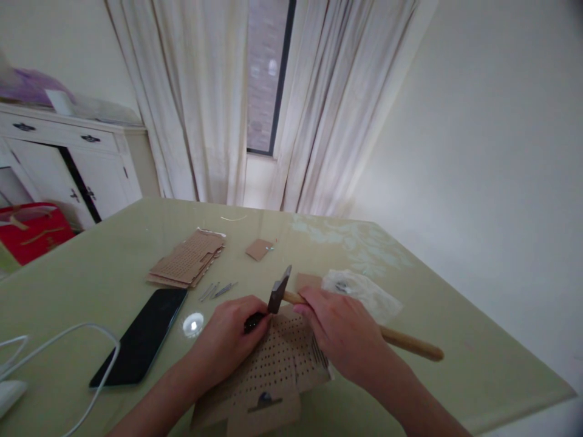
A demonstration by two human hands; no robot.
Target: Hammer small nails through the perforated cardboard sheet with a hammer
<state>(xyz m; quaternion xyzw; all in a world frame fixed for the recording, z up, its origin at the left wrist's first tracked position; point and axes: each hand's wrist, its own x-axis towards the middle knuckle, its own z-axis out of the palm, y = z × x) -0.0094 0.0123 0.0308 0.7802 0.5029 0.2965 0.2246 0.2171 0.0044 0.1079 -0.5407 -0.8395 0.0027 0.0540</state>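
My right hand [339, 331] is wrapped round the wooden handle of a hammer [277, 294], close to its metal head. The handle's end sticks out to the right. My left hand [232, 334] is closed in a pinch right beside the hammer head, over a perforated cardboard sheet [268, 367]. Something dark shows between its fingers, too hidden to name. The cardboard lies at the table's near side, with a slotted piece at its front edge. Several thin metal pieces [218, 290] lie beyond my left hand.
A black phone [141, 337] and a white cable [113, 349] lie on the left. Stacked perforated cardboard [189, 260] and a small brown card [259, 249] are farther back. A clear plastic bag [364, 294] lies beyond my right hand on the pale green table [455, 340].
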